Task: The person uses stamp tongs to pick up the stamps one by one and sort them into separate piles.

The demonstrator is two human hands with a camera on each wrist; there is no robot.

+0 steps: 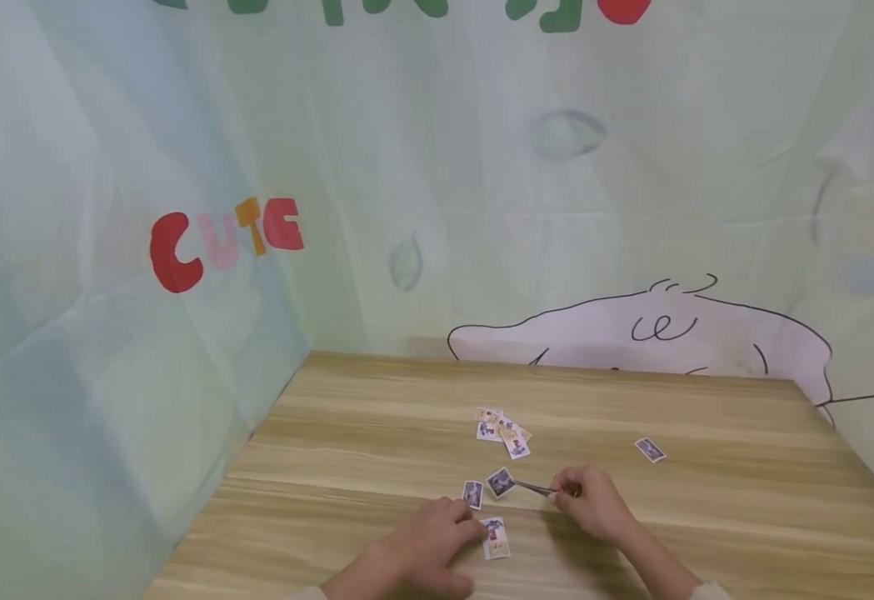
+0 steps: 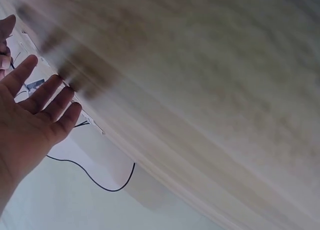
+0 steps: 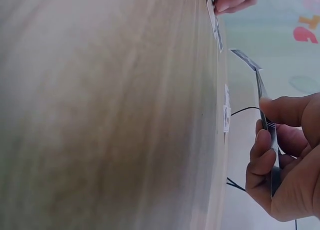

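My right hand [image 1: 592, 502] pinches a pair of dark metal tweezers [image 3: 264, 97] between thumb and fingers. In the tweezers' tips hangs a small white-bordered card [image 1: 501, 482] with a dark picture, raised over the wood in the right wrist view. My left hand [image 1: 440, 542] rests low at the table's front with its fingers stretched out, as the left wrist view shows too. Its fingertips lie right by a second dark picture card [image 1: 472, 494] and at the left edge of a pale card [image 1: 496, 539] with a coloured figure.
Farther back, several pale figure cards [image 1: 504, 430] lie overlapping in a loose pile. One more dark card [image 1: 650, 450] lies alone to the right. The wood-grain table [image 1: 377, 417] meets a printed fabric backdrop [image 1: 481, 250] at its back and left edges.
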